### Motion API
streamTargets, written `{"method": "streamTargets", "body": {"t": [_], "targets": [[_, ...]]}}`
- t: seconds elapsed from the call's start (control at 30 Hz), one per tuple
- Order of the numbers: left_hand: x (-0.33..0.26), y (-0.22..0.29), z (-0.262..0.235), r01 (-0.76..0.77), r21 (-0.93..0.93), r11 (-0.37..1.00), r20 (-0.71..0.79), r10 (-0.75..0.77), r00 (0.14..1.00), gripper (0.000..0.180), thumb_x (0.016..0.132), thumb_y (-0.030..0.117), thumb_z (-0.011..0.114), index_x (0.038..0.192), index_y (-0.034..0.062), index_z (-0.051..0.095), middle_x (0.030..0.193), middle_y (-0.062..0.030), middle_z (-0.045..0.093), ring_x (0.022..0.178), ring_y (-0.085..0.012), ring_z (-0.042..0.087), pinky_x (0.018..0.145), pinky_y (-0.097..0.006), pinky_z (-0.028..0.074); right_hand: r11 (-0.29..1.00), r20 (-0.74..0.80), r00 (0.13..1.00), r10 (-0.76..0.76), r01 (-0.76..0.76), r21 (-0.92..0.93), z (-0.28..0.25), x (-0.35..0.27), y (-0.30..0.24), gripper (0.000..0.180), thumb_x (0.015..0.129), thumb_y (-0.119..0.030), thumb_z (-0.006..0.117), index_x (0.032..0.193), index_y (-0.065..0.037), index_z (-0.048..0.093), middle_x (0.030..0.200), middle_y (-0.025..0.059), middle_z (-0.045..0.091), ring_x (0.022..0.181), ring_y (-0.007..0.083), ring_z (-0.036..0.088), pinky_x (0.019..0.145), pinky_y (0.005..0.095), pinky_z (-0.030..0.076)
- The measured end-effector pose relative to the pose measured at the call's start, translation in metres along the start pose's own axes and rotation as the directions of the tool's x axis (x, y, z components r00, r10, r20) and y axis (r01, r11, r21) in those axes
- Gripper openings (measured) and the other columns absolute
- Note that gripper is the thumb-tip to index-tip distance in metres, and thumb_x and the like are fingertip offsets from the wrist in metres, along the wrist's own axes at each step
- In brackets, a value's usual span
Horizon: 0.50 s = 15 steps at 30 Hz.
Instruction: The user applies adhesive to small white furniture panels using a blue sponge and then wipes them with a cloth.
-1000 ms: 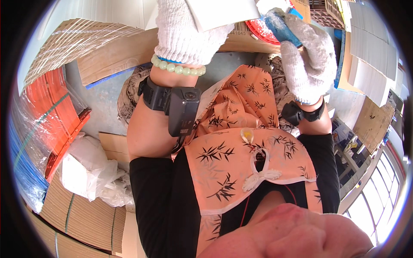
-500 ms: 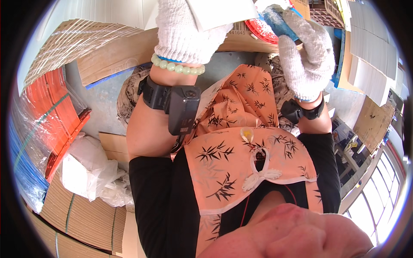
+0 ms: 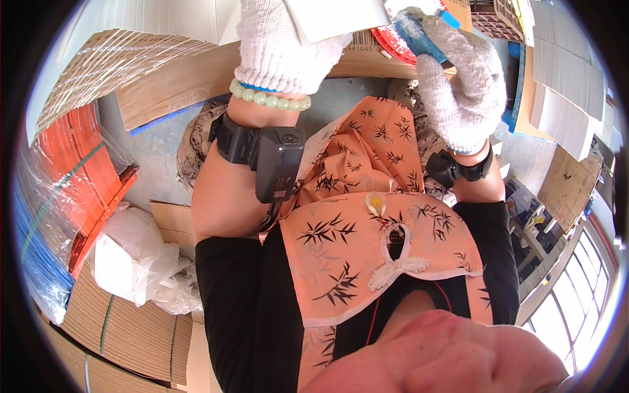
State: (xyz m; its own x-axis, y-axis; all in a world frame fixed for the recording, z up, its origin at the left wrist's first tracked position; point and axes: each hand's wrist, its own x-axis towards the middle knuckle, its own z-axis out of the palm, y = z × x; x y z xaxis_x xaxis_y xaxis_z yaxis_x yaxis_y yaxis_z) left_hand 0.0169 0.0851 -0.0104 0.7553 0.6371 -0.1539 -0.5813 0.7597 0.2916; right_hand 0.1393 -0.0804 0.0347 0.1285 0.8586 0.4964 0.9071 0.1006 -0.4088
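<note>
My left hand (image 3: 278, 56), in a white knit glove, grips a white card sheet (image 3: 341, 18) at the top of the view; the sheet covers its fingertips. A blue block (image 3: 421, 40) like a sponge or brush, coated with white paste or flecks, is pinched in my gloved right hand (image 3: 466, 88). It is held over the edge of a red round tub or lid (image 3: 397, 49) that is smeared with white. The upper part of the tub runs out of view.
Behind the hands stands a cardboard box (image 3: 363, 65). Stacks of white card (image 3: 567, 72) rise at the right, and layered board (image 3: 111, 72) at the left. Plastic-wrapped orange sheets (image 3: 78, 164), crumpled clear plastic (image 3: 141, 255) and bundled cardboard (image 3: 118, 327) lie at my left side.
My right hand has moved slightly left with the blue block, closer to the white sheet. My left hand and the sheet have barely shifted.
</note>
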Motion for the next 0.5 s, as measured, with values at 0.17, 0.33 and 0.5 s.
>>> {"method": "streamTargets", "body": {"t": [0.17,0.33,0.5], "targets": [[0.001,-0.003,-0.004,-0.007,-0.001,1.000,0.036,0.007,0.999,0.082,0.093,0.070,0.052,0.134,-0.0006,0.051,0.112,-0.0194,0.064,0.108,-0.0332,0.065,0.096,-0.048,0.056,1.000,0.013,1.000,-0.012,0.013,-0.013,0.003,0.003,-0.004,0.036,0.082,0.002,0.075,0.117,0.002,0.071,0.113,0.0145,0.071,0.095,0.0236,0.067,0.086,0.0328,0.053],[-0.005,0.000,0.010,0.032,-0.001,0.999,-0.060,-0.032,0.998,0.080,0.094,0.069,0.053,0.134,-0.0003,0.051,0.112,-0.0191,0.064,0.108,-0.0323,0.065,0.097,-0.048,0.055,0.997,0.035,0.998,0.046,-0.044,-0.057,0.001,0.001,-0.005,0.036,0.082,0.001,0.075,0.117,0.001,0.072,0.111,0.0140,0.071,0.092,0.0222,0.068,0.083,0.0321,0.054],[-0.004,-0.002,0.005,0.003,0.014,1.000,0.035,-0.004,0.999,0.079,0.094,0.068,0.054,0.134,0.0002,0.051,0.113,-0.0186,0.063,0.108,-0.0327,0.065,0.098,-0.048,0.055,0.998,-0.003,1.000,-0.024,0.024,-0.054,-0.002,-0.002,-0.005,0.035,0.082,0.001,0.076,0.117,0.000,0.072,0.110,0.0137,0.070,0.089,0.0208,0.067,0.078,0.0307,0.054]]}}
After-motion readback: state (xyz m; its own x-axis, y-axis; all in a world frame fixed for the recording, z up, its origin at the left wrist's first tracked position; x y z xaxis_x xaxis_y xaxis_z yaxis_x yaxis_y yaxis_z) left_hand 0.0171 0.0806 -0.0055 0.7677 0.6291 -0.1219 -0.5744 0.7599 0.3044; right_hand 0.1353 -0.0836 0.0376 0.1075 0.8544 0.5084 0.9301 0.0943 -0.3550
